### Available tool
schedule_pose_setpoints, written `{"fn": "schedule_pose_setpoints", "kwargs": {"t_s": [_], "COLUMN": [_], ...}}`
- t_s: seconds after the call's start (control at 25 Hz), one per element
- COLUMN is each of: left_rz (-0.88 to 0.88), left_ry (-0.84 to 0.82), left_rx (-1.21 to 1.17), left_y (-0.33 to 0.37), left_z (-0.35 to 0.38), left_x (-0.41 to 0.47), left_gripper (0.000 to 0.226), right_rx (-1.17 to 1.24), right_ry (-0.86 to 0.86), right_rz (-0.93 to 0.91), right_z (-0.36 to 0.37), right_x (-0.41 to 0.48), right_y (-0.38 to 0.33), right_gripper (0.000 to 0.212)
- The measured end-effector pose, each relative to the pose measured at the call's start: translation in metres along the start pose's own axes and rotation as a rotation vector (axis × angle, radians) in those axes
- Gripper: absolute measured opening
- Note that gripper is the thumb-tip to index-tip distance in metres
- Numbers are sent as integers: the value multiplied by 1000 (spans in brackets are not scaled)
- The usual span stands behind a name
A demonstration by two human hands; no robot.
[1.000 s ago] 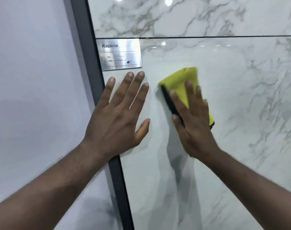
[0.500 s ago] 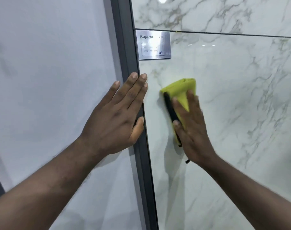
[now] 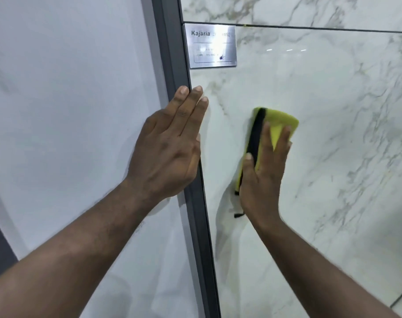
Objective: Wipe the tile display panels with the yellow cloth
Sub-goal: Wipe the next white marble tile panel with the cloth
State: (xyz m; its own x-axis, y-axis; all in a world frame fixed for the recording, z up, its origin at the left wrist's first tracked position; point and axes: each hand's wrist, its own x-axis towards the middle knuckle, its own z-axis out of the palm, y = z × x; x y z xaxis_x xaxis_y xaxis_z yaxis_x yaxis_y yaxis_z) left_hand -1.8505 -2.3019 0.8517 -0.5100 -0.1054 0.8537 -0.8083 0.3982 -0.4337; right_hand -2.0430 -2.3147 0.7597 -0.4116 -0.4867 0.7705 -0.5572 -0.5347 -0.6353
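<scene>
1. Left hand point(image 3: 170, 143) is laid flat with straight, closed-up fingers; nothing is held. Its palm lies over the dark frame point(image 3: 172, 53), and its fingertips reach onto the marble tile panel point(image 3: 333, 157).
2. Right hand point(image 3: 263, 177) is spread flat, fingers extended, and is pressed against the yellow cloth point(image 3: 280, 120). The cloth is not gripped; it is pinned to the panel under the palm and fingers.
3. The yellow cloth is located on the marble tile panel, right of the frame and below the metal label plate point(image 3: 211, 45). Its black edge point(image 3: 256, 138) runs along the left side, beside the thumb. Slight blur is seen at the cloth and fingers.
4. The label plate is fixed in the panel's upper left corner, touching the frame.
5. A thin dark joint point(image 3: 310, 27) separates the panel from the upper tile point(image 3: 310, 10).
6. A pale glossy panel point(image 3: 69, 99) is seen left of the frame.
</scene>
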Motion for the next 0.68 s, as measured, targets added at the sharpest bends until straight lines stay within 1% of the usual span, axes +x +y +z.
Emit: {"fn": "schedule_pose_setpoints", "kwargs": {"t_s": [0.04,0.08,0.12,0.2,0.24,0.28,0.32,0.4,0.44,0.48,0.56,0.64,0.68], "left_rz": [-21,-47,-75,-126,-144,-152,-146,-102,-91,-95,-123,-135,-133], "left_ry": [4,13,22,19,-1,-28,-58,-99,-105,-105,-105,-122,-134], "left_rx": [19,32,42,89,138,200,259,321,355,392,427,438,431], "left_y": [3,8,12,23,28,34,41,48,51,54,64,76,81], "left_z": [1,1,2,6,10,14,19,27,29,31,35,38,42], "left_x": [0,0,0,1,2,2,3,3,5,8,11,13,15], "left_gripper": [58,56,56,58,59,60,60,62,63,63,62,60,61], "right_rx": [34,24,-18,-113,-165,-208,-232,-208,-184,-186,-238,-236,-248], "right_ry": [44,27,-32,-195,-232,-218,-170,-66,-48,-44,-123,-240,-263], "right_rz": [91,96,8,-248,-329,-362,-333,-152,-107,-130,-300,-471,-522], "right_z": [5,11,15,11,1,-8,-15,-22,-24,-25,-28,-37,-43], "right_x": [5,0,-15,-53,-60,-56,-41,-2,15,24,19,0,-6], "right_y": [-7,-16,-18,0,17,33,47,53,51,48,55,79,95], "right_gripper": [71,72,72,69,67,65,64,64,65,65,66,65,65]}}
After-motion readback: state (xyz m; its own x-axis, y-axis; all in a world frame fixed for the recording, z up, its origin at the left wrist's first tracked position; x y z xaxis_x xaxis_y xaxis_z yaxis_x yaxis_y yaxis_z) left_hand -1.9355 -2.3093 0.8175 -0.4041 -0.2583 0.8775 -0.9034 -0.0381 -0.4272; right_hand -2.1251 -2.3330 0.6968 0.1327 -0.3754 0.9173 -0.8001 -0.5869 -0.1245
